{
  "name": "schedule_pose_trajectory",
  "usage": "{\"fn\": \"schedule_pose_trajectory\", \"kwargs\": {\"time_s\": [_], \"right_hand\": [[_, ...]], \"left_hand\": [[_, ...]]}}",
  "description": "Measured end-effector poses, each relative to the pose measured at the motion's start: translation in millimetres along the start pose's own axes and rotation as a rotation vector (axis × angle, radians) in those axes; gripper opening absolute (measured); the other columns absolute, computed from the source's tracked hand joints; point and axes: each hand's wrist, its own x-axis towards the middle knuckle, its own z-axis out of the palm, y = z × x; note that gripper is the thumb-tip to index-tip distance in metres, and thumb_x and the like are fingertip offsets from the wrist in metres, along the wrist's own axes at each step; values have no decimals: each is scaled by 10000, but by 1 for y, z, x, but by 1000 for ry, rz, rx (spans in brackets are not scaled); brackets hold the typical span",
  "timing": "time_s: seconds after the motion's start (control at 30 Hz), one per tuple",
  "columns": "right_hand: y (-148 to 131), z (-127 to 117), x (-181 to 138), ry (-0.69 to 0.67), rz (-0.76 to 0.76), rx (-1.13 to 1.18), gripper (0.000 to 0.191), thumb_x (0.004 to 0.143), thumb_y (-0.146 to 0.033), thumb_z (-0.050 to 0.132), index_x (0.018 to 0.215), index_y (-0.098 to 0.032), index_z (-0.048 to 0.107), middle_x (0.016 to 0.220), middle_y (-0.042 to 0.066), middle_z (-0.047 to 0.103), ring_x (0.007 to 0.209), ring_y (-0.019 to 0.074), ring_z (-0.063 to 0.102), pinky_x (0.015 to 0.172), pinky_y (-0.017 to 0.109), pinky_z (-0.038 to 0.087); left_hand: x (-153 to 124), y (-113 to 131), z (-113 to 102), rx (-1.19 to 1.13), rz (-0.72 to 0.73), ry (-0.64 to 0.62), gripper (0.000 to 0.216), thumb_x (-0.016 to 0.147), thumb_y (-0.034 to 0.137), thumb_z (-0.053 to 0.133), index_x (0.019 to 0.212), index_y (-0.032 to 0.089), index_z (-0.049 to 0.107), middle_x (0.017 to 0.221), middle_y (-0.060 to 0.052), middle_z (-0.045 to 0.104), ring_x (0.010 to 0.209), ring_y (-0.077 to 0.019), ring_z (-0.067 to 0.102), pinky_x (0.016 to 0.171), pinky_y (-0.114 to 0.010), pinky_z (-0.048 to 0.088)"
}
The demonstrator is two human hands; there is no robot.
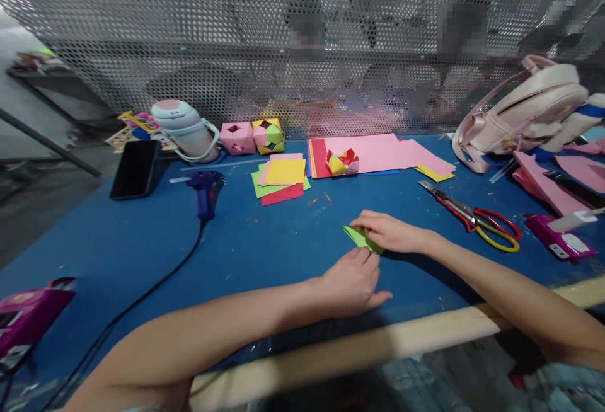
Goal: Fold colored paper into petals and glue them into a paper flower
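Already assembled: pink paper cube (237, 138) and multicoloured paper cube (268, 137), side by side at the rear of the blue table (265, 254). Apparently part-built (open at the top): small paper cup (343, 162), resting on the near edge of the larger paper sheets (373, 150). Flat, not yet folded: stack of paper squares (283, 176), left of the cup. In work: green paper (353, 234), on the table towards the front edge, seemingly folded to a triangle, outline partly hidden. Left undone, by judgement: completion of that fold. Left hand (352, 280): back upward, fingers bent onto the near edge of the green paper, thumb extended clear. Right hand (390, 234): reaching in from the right, low over the table, fingertips bunched on the paper's far side. Cannot tell, for either, whether pinching or merely pressing.
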Motion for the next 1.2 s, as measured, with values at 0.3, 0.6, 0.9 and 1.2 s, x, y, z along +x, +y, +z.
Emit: {"fn": "schedule_pose_trajectory", "kwargs": {"time_s": [0.3,0.6,0.9,1.2], "right_hand": [[1,4,8,-99,2,-137,457,769,-3,341,1170,-123,524,876,71,493,778,150,479,703,257,410],[0,4,13,-104,20,-177,458,765,-22,346,1166,-145,532,876,75,509,753,158,493,664,253,403],[19,-13,-46,-45,91,-101,460,763,8,330,1121,-151,572,869,68,529,798,154,515,734,267,429],[22,-19,-82,134,213,-218,385,802,-42,352,1070,-170,599,887,66,554,824,163,539,759,290,445]], "left_hand": [[0,1,0,30,-11,13,486,826,505,388,756,84,622,773,-136,576,786,-263,536,711,-376,454],[2,1,-3,42,-13,-24,481,832,494,388,759,84,629,760,-123,569,775,-251,535,698,-364,454],[1,-1,-3,47,12,-8,475,842,489,371,749,93,617,760,-103,555,797,-244,528,720,-349,455],[1,-3,-4,9,7,-2,480,869,466,318,713,109,599,719,-90,542,730,-218,533,645,-341,470]]}}
